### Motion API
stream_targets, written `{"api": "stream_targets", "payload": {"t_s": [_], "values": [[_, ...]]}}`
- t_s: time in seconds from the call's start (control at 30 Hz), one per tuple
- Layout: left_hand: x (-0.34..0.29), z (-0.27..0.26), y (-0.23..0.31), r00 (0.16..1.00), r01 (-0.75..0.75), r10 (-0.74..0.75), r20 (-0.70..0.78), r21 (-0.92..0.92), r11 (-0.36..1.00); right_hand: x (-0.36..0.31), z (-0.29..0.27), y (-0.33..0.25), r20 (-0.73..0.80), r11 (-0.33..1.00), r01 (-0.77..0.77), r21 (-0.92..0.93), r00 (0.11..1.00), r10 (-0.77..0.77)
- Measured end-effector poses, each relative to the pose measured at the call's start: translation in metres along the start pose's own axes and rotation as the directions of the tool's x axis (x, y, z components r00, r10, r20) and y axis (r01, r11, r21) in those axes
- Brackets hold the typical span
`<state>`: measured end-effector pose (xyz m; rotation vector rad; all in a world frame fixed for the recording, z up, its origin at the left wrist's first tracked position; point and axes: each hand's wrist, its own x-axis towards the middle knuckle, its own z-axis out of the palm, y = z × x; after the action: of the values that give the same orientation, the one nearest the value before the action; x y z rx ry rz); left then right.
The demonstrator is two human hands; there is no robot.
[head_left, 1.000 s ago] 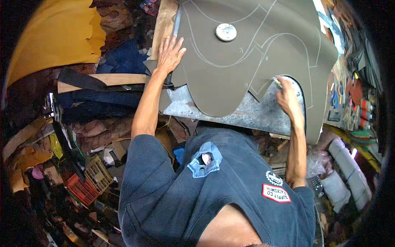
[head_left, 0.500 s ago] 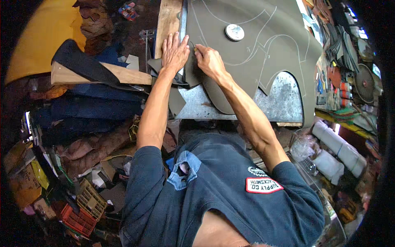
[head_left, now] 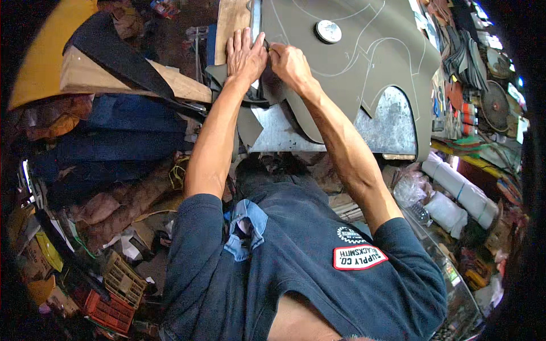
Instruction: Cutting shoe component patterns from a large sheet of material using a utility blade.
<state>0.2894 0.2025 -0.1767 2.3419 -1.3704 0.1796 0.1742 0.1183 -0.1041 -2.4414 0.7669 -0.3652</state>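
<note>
An olive-grey sheet of leather-like material [head_left: 341, 59], with pattern outlines drawn on it in white, lies over a metal-topped table [head_left: 392, 122]. My left hand [head_left: 247, 59] presses flat at the sheet's left edge, fingers stretched out beside a metal strip [head_left: 256, 17]. Close on its right, my right hand [head_left: 293, 67] is closed in a pinch, its fingertips on the sheet. Whatever it grips is mostly hidden by the fingers. A dark flap of material [head_left: 274, 88] lies between my wrists. To the right of my hands, a round tin [head_left: 328, 32] rests on the sheet.
A wooden beam [head_left: 136, 77] draped with a black strip [head_left: 116, 54] juts left from the table. Dark blue cloth [head_left: 114, 133] is piled below it. Wrapped white rolls [head_left: 463, 190] lie at the right, and a red crate [head_left: 108, 310] sits at lower left.
The whole view has shifted, so the table appears higher. My right hand has slid slightly farther away along the sheet's left edge. My left hand stays flat beside it.
</note>
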Motion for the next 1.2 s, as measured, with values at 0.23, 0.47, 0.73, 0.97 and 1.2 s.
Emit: {"api": "stream_targets", "payload": {"t_s": [0.23, 0.47, 0.73, 0.97, 1.2], "values": [[0.003, 0.005, -0.001, 1.0, -0.008, 0.008, 0.013, 0.056, 0.998, -0.021, -0.005, -0.001, 0.02, 0.999, -0.016, 0.041, 1.0, 0.015], [0.002, 0.01, -0.002, 1.0, -0.001, -0.002, 0.022, 0.105, 0.994, -0.078, -0.015, -0.003, 0.029, 0.997, -0.076, 0.033, 0.997, 0.075], [0.008, 0.011, -0.004, 0.999, -0.038, 0.034, 0.043, 0.119, 0.992, -0.179, -0.044, -0.004, 0.032, 0.994, -0.108, 0.024, 0.994, 0.107], [-0.017, -0.023, -0.006, 0.993, -0.02, 0.025, 0.112, -0.044, 0.999, -0.252, -0.066, -0.01, -0.001, 0.988, -0.091, 0.127, 0.996, 0.092], [-0.13, -0.121, 0.032, 0.914, -0.212, 0.207, 0.348, -0.024, 0.977, -0.309, -0.078, 0.012, -0.12, 0.951, -0.255, 0.175, 0.953, 0.277]]}}
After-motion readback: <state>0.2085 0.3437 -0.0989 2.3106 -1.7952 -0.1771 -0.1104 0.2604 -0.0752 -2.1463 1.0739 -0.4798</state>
